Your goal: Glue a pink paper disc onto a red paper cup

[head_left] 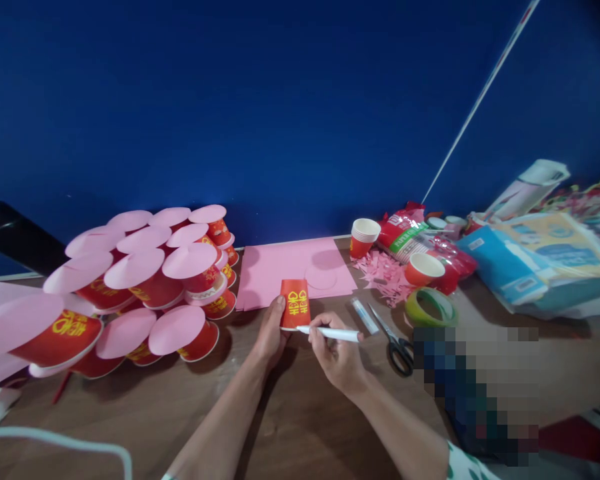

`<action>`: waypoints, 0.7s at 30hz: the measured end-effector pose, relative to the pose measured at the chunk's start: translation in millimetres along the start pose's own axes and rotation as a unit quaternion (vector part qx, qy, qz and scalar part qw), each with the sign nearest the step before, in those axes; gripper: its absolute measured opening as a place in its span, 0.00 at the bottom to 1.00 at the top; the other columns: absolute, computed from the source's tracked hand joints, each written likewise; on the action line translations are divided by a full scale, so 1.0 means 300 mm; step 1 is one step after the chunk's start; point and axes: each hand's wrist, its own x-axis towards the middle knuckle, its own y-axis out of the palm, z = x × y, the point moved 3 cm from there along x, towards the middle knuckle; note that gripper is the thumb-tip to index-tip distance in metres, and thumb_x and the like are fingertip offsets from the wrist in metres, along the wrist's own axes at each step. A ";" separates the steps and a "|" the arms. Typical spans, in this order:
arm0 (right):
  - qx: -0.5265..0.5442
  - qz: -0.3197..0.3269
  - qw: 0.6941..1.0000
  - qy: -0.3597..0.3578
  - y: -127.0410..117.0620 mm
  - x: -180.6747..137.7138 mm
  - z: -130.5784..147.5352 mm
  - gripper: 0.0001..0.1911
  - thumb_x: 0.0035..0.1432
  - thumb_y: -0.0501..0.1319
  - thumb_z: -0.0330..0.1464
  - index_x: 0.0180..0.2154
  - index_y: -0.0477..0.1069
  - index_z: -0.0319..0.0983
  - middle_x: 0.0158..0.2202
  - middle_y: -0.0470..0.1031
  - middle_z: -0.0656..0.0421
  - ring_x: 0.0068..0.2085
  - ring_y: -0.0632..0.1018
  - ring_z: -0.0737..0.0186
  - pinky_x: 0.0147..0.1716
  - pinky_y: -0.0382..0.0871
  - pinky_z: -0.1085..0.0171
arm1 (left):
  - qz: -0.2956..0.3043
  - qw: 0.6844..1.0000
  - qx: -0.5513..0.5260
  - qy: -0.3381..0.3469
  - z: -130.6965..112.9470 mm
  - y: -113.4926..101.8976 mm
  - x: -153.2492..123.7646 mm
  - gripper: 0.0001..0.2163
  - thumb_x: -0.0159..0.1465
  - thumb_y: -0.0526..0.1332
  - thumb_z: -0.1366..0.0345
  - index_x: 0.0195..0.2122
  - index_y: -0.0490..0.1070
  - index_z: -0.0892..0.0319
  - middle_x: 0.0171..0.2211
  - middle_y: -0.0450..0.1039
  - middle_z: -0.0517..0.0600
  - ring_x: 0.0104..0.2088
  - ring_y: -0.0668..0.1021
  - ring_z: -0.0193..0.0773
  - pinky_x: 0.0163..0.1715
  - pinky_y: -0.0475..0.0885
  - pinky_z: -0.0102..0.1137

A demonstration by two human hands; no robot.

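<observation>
An upside-down red paper cup [295,304] with yellow print stands on the near edge of a pink paper sheet [285,265]. My left hand [271,331] grips the cup's left side with thumb and fingers. My right hand [336,357] is closed on a white pen [330,333] that lies nearly level, its tip at the cup's lower right rim. A circle outline shows on the pink sheet to the right of the cup.
A heap of red cups capped with pink paper discs [145,280] fills the left of the brown table [290,427]. Scissors [395,341], a green tape roll [430,307], a small tube [364,315], pink scraps [385,272], more cups [364,237] and bags lie right.
</observation>
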 end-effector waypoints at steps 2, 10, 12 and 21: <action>0.005 0.004 1.000 0.003 0.001 0.000 -0.004 0.05 0.62 0.55 0.33 0.35 0.66 0.39 0.27 0.70 0.60 0.25 0.71 0.67 0.23 0.65 0.70 | 0.001 1.000 0.001 0.001 0.001 0.000 0.001 0.18 0.54 0.67 0.53 0.36 0.72 0.63 0.33 0.77 0.51 0.31 0.78 0.36 0.35 0.72 0.31; 0.003 0.005 1.000 0.004 0.003 -0.001 -0.013 0.05 0.63 0.54 0.33 0.36 0.66 0.39 0.29 0.72 0.58 0.27 0.73 0.66 0.23 0.67 0.70 | -0.010 1.000 0.006 -0.004 0.005 -0.006 0.004 0.20 0.54 0.66 0.51 0.37 0.72 0.63 0.34 0.77 0.51 0.31 0.77 0.35 0.36 0.72 0.31; 0.004 -0.003 1.000 0.003 0.002 -0.001 -0.012 0.05 0.63 0.54 0.33 0.36 0.66 0.39 0.28 0.72 0.58 0.27 0.74 0.66 0.24 0.67 0.70 | -0.009 1.000 0.010 -0.004 0.007 -0.006 0.003 0.20 0.53 0.66 0.50 0.38 0.72 0.63 0.33 0.76 0.51 0.31 0.77 0.35 0.35 0.72 0.31; -0.013 -0.033 0.999 -0.014 -0.007 0.005 -0.008 0.03 0.62 0.55 0.31 0.35 0.65 0.39 0.28 0.72 0.59 0.25 0.73 0.68 0.23 0.67 0.70 | 0.005 1.000 0.027 0.008 0.006 0.001 -0.003 0.19 0.54 0.66 0.50 0.37 0.72 0.63 0.32 0.75 0.51 0.30 0.76 0.35 0.32 0.70 0.30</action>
